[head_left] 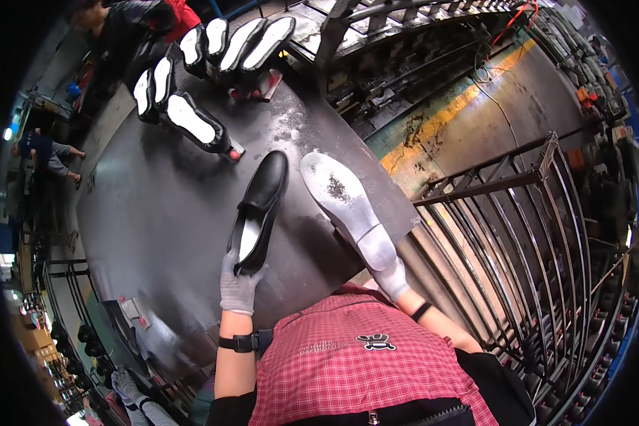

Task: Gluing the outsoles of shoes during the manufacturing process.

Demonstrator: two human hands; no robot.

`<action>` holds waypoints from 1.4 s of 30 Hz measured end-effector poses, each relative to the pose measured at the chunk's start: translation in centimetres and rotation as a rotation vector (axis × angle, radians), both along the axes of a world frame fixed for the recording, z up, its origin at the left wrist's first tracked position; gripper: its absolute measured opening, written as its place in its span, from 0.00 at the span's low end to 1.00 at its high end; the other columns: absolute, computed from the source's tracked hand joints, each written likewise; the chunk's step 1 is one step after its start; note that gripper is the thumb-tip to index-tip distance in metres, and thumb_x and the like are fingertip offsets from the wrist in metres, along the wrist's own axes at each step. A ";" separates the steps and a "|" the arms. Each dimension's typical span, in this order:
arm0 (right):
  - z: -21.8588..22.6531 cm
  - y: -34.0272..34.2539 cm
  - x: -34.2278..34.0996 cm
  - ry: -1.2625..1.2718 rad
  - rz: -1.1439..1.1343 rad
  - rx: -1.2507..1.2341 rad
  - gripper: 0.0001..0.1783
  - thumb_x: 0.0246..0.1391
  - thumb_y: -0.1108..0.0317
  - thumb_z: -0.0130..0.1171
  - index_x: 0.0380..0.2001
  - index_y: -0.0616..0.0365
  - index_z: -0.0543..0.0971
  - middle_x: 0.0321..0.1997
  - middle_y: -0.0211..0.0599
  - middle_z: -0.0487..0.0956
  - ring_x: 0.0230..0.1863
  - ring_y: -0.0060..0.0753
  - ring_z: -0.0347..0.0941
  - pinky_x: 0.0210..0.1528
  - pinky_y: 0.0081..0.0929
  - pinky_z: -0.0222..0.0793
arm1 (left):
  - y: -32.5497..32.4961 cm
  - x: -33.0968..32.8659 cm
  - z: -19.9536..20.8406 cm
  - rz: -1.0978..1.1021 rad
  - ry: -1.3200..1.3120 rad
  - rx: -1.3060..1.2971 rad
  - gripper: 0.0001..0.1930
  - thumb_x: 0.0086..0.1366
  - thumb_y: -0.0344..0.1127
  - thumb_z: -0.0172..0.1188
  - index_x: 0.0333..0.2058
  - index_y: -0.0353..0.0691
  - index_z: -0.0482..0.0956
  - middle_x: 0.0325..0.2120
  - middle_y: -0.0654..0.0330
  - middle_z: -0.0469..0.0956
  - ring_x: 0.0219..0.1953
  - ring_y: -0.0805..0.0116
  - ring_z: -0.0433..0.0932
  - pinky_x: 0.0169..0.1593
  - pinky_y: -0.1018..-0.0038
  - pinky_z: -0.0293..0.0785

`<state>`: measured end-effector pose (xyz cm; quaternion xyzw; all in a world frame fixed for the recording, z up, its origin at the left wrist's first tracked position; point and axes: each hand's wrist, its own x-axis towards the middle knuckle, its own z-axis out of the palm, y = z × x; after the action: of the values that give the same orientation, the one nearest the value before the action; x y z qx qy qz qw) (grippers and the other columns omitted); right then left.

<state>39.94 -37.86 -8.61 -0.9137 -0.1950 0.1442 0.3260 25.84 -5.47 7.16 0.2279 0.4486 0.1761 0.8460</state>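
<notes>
My left hand point(238, 292), in a pale knitted glove, grips a black slip-on shoe point(265, 188) by its heel. The shoe is upright, its toe pointing away from me and its light insole visible. My right hand point(392, 280), also gloved, is closed round the heel end of a whitish-grey shoe sole point(342, 199). Its underside faces up, with dark specks on the forefoot. Whether an upper is attached beneath it is hidden. Both are over a dark grey tabletop point(177, 234), side by side and apart.
Several black shoe uppers with white bottoms point(192, 122) stand sole-up at the table's far left. Right of the table is a metal rack of bars point(504, 206). Dark machinery point(376, 71) runs along the back. One person point(131, 28) is at the far left, another point(46, 153) beyond.
</notes>
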 end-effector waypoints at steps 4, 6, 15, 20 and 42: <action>-2.0 -1.2 1.5 -0.063 0.278 -0.234 0.14 0.48 0.61 0.61 0.38 0.53 0.80 0.29 0.49 0.81 0.32 0.51 0.80 0.35 0.46 0.75 | 0.1 4.4 0.8 -0.114 0.061 0.373 0.30 0.58 0.52 0.64 0.53 0.40 0.69 0.48 0.56 0.72 0.48 0.63 0.74 0.41 0.61 0.79; 0.6 -1.2 1.5 -0.104 0.282 -0.143 0.13 0.48 0.61 0.61 0.38 0.52 0.81 0.28 0.49 0.81 0.31 0.51 0.80 0.34 0.46 0.75 | 0.4 5.7 1.1 -0.120 0.128 0.567 0.34 0.57 0.55 0.65 0.53 0.38 0.67 0.47 0.53 0.71 0.48 0.62 0.73 0.45 0.62 0.77; 25.8 15.5 10.8 -0.187 0.632 -0.356 0.14 0.53 0.62 0.59 0.37 0.60 0.73 0.25 0.48 0.79 0.27 0.51 0.78 0.28 0.44 0.73 | 3.3 10.7 5.3 -0.274 0.428 1.575 0.37 0.52 0.51 0.72 0.54 0.36 0.69 0.47 0.52 0.72 0.46 0.59 0.73 0.54 0.64 0.69; 26.1 24.4 15.3 -0.228 0.850 -0.737 0.12 0.52 0.66 0.55 0.38 0.52 0.82 0.33 0.37 0.84 0.39 0.40 0.82 0.37 0.38 0.77 | 4.1 17.0 8.4 -0.499 0.433 1.968 0.37 0.43 0.53 0.74 0.51 0.42 0.76 0.40 0.52 0.73 0.44 0.51 0.74 0.49 0.62 0.72; 0.8 0.2 -1.4 0.154 -0.487 0.371 0.24 0.63 0.66 0.49 0.60 0.63 0.66 0.56 0.54 0.73 0.59 0.47 0.70 0.62 0.35 0.63 | -17.8 18.9 -0.1 -1.283 0.091 2.212 0.15 0.58 0.45 0.56 0.33 0.39 0.83 0.39 0.52 0.79 0.49 0.54 0.75 0.68 0.42 0.45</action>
<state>38.52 -37.65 -7.77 -0.8449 0.0317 0.0929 0.5259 44.76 -23.23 7.06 0.9875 -0.0974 0.0079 0.1238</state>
